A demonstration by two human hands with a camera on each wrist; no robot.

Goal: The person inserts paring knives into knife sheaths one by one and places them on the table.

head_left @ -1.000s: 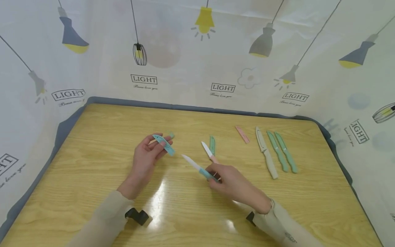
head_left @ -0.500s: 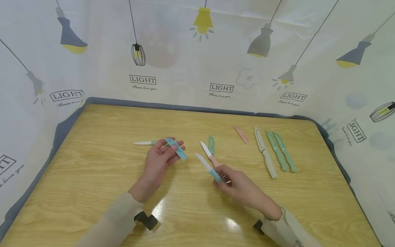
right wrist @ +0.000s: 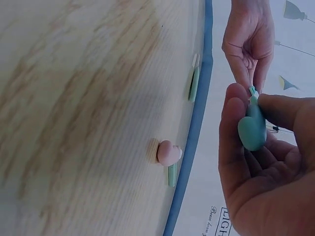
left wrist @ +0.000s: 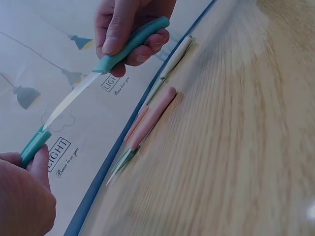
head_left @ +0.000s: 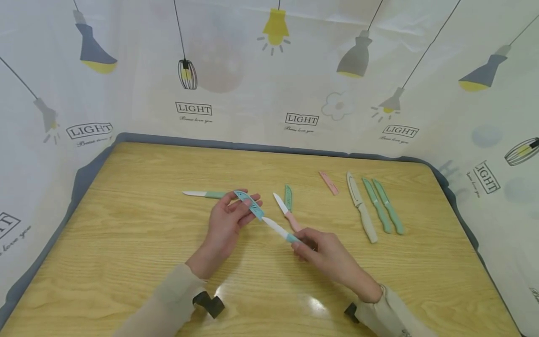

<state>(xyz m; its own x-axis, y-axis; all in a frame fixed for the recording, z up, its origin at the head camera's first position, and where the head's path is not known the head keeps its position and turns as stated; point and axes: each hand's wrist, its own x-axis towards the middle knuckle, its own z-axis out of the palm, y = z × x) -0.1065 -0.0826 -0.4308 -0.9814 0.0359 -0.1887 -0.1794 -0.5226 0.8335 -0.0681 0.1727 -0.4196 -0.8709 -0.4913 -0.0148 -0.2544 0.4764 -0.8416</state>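
Observation:
My left hand (head_left: 225,224) pinches a blue knife sheath (head_left: 249,204) between thumb and fingers above the table. By its blue handle (left wrist: 133,46), my right hand (head_left: 328,255) grips a paring knife with a white blade (head_left: 274,227). In the head view the blade's tip meets the sheath's open end; the left wrist view shows the tip right at the mouth, with most of the blade outside. Behind the left hand lies a green-handled knife (head_left: 214,194), its white blade bare. A pink-handled knife (head_left: 290,217), also bare-bladed, rests near the right hand's fingers.
A green sheath (head_left: 288,197) lies beside the pink knife, and a pink sheath (head_left: 328,182) farther back. To the right are a cream knife (head_left: 362,208) and two green knives (head_left: 381,208) with covered blades. A printed curtain (head_left: 252,70) surrounds the wooden table (head_left: 126,243).
My left hand has moved right with the sheath, uncovering the green-handled knife behind it. The right hand has shifted slightly right, and the gap between blade tip and sheath has closed.

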